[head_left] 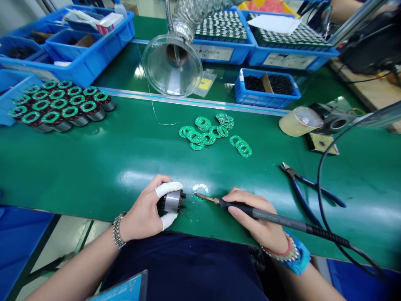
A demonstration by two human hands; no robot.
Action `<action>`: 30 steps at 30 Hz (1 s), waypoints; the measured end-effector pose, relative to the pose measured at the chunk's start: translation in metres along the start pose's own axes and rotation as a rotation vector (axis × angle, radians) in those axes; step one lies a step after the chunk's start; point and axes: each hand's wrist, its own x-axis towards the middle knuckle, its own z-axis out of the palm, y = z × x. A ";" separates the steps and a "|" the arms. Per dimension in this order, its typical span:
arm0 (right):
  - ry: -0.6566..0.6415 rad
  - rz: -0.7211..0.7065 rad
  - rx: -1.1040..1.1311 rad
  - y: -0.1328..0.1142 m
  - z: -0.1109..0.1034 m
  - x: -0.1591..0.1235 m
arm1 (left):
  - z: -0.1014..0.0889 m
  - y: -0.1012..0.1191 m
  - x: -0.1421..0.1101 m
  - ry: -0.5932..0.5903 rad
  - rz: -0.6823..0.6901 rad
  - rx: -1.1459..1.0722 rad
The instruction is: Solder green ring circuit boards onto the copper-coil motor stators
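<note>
My left hand (147,211), with white covers on its thumb and a finger, grips a motor stator (172,202) lying sideways, its wire leads pointing right. In my right hand (258,215) is a soldering iron (266,215), held like a pen. The iron's tip is close to the stator's leads and over a ring-shaped circuit board (201,187) on the green bench; I cannot tell whether it touches either. Farther back lie several loose green ring boards (208,138). At the left stand rows of stators topped with green boards (59,104).
A fume extractor hood (172,67) hangs over the bench. Cutting pliers (300,184), a tape roll (299,121) and a soldering iron stand (332,121) are at the right, where the iron's cable loops. Blue bins (266,100) line the back, and a co-worker's arm (347,10) shows top right.
</note>
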 end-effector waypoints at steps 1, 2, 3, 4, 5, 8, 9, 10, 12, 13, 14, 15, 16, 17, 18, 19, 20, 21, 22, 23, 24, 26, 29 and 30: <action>-0.001 0.000 0.003 0.000 0.000 0.000 | 0.000 0.000 0.000 0.000 0.000 0.002; -0.003 0.000 0.006 -0.001 0.000 0.000 | 0.000 0.000 0.000 0.000 0.000 0.003; -0.004 -0.002 0.010 -0.002 -0.001 0.000 | 0.000 0.000 0.000 0.001 -0.001 0.005; -0.003 -0.004 0.015 -0.002 -0.001 0.000 | 0.000 0.000 0.000 0.002 -0.003 0.007; -0.002 -0.006 0.017 -0.002 -0.001 0.000 | 0.000 0.000 0.000 0.002 -0.005 0.010; 0.000 -0.007 0.021 -0.003 0.000 0.001 | 0.000 0.001 0.000 -0.002 -0.009 0.011; 0.000 -0.011 0.024 -0.003 0.000 0.001 | 0.000 0.002 0.000 -0.003 -0.008 0.010; -0.001 -0.015 0.027 -0.003 0.000 0.002 | 0.000 0.002 0.000 -0.002 -0.006 0.009; 0.004 -0.021 0.030 -0.002 0.000 0.002 | 0.000 0.002 -0.001 -0.001 -0.003 0.006; 0.008 -0.020 0.027 -0.002 0.000 0.001 | 0.000 0.002 -0.001 -0.002 -0.002 0.005; 0.014 -0.017 0.021 -0.002 -0.001 0.001 | 0.000 0.002 -0.001 -0.004 -0.002 0.004; 0.020 -0.014 0.014 -0.001 -0.001 0.000 | 0.000 0.002 -0.001 -0.005 -0.003 0.004; 0.027 -0.010 0.008 0.000 -0.002 -0.001 | 0.000 0.002 -0.001 -0.006 -0.004 0.003; 0.033 -0.006 0.003 0.000 -0.002 -0.002 | 0.000 0.002 -0.001 -0.005 -0.005 0.003; 0.038 -0.002 0.000 0.001 -0.003 -0.003 | -0.001 0.002 -0.001 -0.004 -0.006 0.002; 0.042 0.002 0.001 0.001 -0.003 -0.003 | -0.001 0.002 0.000 -0.005 -0.008 0.003; 0.044 0.005 0.003 0.002 -0.004 -0.004 | -0.001 0.002 0.000 -0.005 -0.009 0.004; 0.045 0.007 0.006 0.002 -0.004 -0.004 | -0.001 0.002 0.000 -0.005 -0.009 0.005; 0.044 0.007 0.008 0.002 -0.004 -0.004 | -0.001 0.002 0.000 -0.006 -0.010 0.006; 0.044 0.004 0.010 0.002 -0.004 -0.004 | -0.001 0.002 0.000 -0.006 -0.010 0.006; 0.043 0.002 0.011 0.002 -0.004 -0.004 | -0.001 0.002 0.000 -0.007 -0.009 0.005; 0.041 0.003 0.011 0.002 -0.004 -0.004 | -0.001 0.002 0.000 -0.005 -0.007 0.003; 0.048 0.008 0.005 0.002 -0.003 -0.004 | -0.001 0.003 0.000 -0.002 -0.010 0.010; 0.050 0.010 0.003 0.002 -0.003 -0.005 | -0.001 0.003 0.000 -0.001 -0.010 0.014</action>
